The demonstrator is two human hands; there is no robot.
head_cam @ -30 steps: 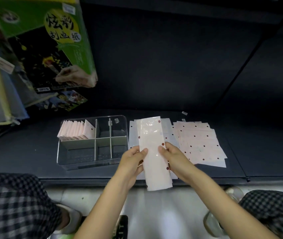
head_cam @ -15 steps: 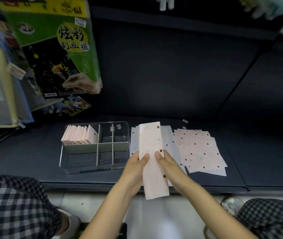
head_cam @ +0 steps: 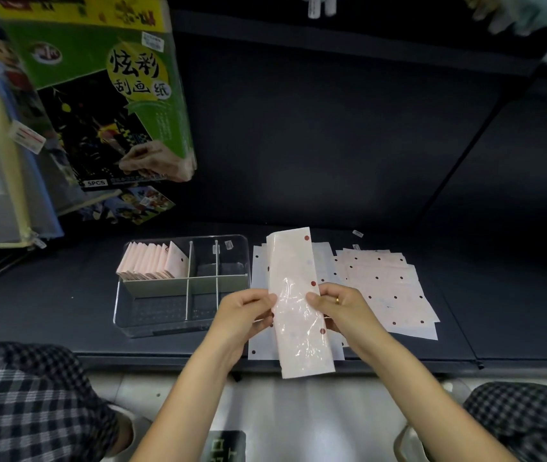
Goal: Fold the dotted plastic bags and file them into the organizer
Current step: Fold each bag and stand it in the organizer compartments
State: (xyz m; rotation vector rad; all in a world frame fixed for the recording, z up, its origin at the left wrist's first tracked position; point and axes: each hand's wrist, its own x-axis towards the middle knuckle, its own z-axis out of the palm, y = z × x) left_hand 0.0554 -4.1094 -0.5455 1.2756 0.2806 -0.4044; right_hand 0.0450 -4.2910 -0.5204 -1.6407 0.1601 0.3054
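Since half a second ago the folded strip of dotted bag has tilted slightly and its glossy face now catches the light, while both hands have spread a little apart along its edges. The left hand pinches the strip's left edge between thumb and curled fingers; the right hand, with a ring on one finger, pinches the right edge the same way. The strip stands lengthwise, from 12 to 6 o'clock, raised above a flat sheet lying on the dark shelf. At 3 o'clock of the strip lies a stack of unfolded dotted bags. At 9 o'clock sits the clear organizer, with folded bags filed upright in its far-left compartment. Up at 10 o'clock, a green craft-paper pack leans against the shelf back.
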